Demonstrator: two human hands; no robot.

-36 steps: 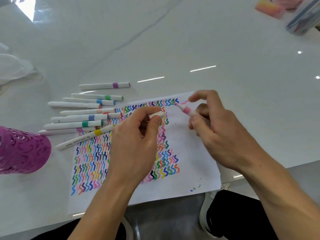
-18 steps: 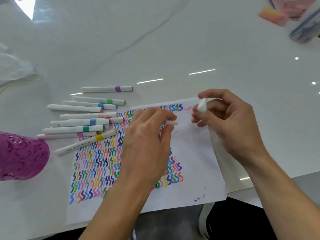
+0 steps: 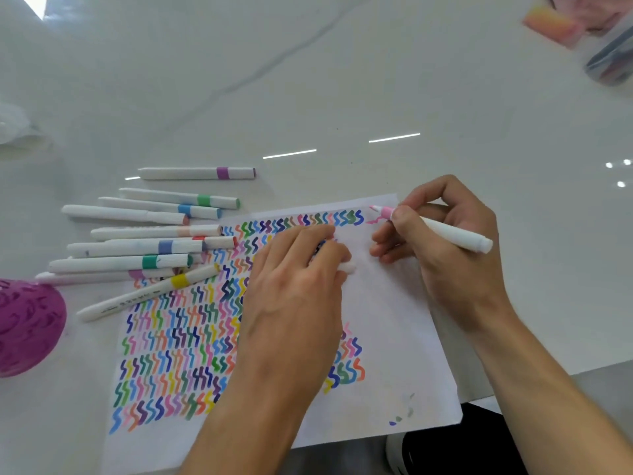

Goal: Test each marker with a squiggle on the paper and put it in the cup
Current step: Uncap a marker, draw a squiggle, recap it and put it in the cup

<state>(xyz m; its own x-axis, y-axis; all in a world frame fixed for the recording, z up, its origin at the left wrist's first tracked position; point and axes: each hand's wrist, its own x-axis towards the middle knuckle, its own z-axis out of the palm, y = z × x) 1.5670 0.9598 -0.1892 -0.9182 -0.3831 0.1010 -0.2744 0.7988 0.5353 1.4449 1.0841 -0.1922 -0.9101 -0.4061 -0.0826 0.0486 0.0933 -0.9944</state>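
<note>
Pink marker pinched in right hand; left hand grips cap.

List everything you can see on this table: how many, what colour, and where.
table: one, white, under everything
paper: one, white, full of coloured squiggles, centre
markers: about ten, white with coloured bands, lying at the paper's upper left
pink marker: one, uncapped, tip over the paper's top edge
cap: one, white, above the paper
cup: one, magenta, left edge
block: one, pink-orange, blurred, top right
container: one, clear, top right
left hand: holds the cap
right hand: grips the pink marker
</note>
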